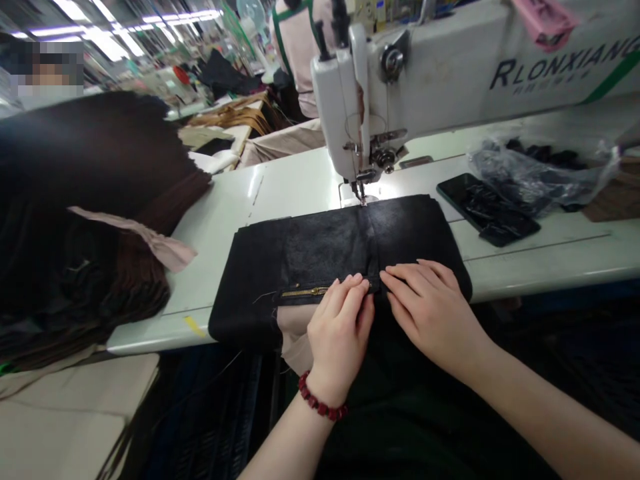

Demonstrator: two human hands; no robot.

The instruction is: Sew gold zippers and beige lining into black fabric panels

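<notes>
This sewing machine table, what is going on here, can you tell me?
A person presses a black fabric panel flat on the table with both hands. The left hand, wearing a red bead bracelet, rests beside a brass zipper, and the right hand lies next to it. The panel's far edge sits at the needle of a white sewing machine.

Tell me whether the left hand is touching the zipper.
Touching: the head view shows the left hand lying across the zipper, with its fingers covering the zipper's right part.
</notes>
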